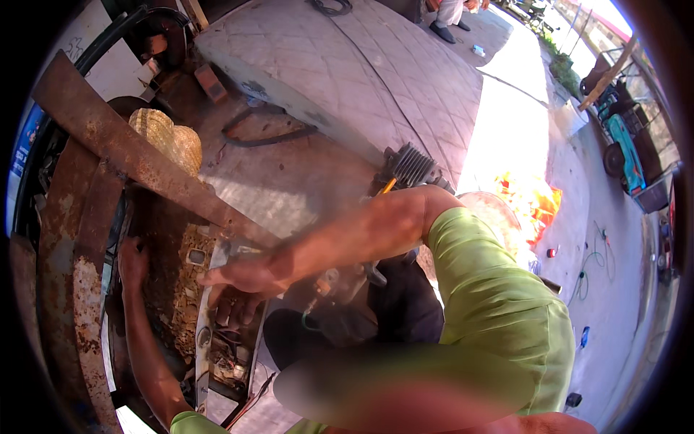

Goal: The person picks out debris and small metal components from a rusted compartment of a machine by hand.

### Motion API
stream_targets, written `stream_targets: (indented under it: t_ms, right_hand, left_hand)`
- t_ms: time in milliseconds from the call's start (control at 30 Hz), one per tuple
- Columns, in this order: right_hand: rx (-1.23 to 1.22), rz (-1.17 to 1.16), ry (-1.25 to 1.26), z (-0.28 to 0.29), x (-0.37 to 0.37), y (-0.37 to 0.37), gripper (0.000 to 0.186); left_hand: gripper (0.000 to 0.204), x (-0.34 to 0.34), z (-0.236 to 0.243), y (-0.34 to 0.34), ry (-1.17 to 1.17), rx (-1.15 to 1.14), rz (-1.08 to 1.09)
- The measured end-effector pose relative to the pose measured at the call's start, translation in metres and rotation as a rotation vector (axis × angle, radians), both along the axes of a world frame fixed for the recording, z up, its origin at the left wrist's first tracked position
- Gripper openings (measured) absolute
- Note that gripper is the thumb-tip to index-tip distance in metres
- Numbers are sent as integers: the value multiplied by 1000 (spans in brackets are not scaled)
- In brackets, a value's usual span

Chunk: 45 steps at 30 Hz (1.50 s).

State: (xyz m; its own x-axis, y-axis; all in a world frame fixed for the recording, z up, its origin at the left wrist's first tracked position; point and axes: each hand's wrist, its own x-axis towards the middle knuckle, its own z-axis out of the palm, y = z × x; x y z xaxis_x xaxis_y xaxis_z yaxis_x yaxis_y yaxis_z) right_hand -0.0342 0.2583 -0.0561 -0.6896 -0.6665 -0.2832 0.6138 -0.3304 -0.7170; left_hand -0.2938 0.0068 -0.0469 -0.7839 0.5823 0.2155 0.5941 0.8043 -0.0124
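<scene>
My left hand [132, 260] reaches down inside a rusty metal frame [101, 137] on the left, fingers curled at its inner edge on something I cannot make out. My right arm crosses the middle, and my right hand [238, 282], slightly blurred, is at a pale metal rail [204, 354], fingers apart. Between my hands lies a corroded, crumbly panel [184, 296] with a square opening. Wires and small parts [228, 362] sit in the recess below my right hand. A finned engine cylinder [412, 165] stands beyond my right forearm.
A straw hat [163, 141] sits behind the frame. A black hose [267, 141] lies on the ground beside a pale padded slab [340, 72]. A seated person [448, 18] is at the back. Orange cloth [535, 210] and a teal vehicle [622, 145] are on the right.
</scene>
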Motion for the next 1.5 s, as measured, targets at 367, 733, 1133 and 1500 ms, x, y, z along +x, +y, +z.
stream_targets:
  t_ms: [367, 733, 1133, 1500]
  right_hand:
    - [-35, 7, 20, -5, -1, 0, 75]
    - [-52, 0, 12, -9, -2, -2, 71]
    - [-33, 13, -3, -7, -3, -2, 71]
    - [-22, 3, 6, -8, -2, -2, 72]
  left_hand:
    - [22, -6, -3, -5, -68, -39, 23]
    - [22, 3, 0, 3, -19, -27, 20]
    - [27, 0, -7, -5, 16, 20, 11]
    - [25, 17, 7, 14, -31, 12, 30]
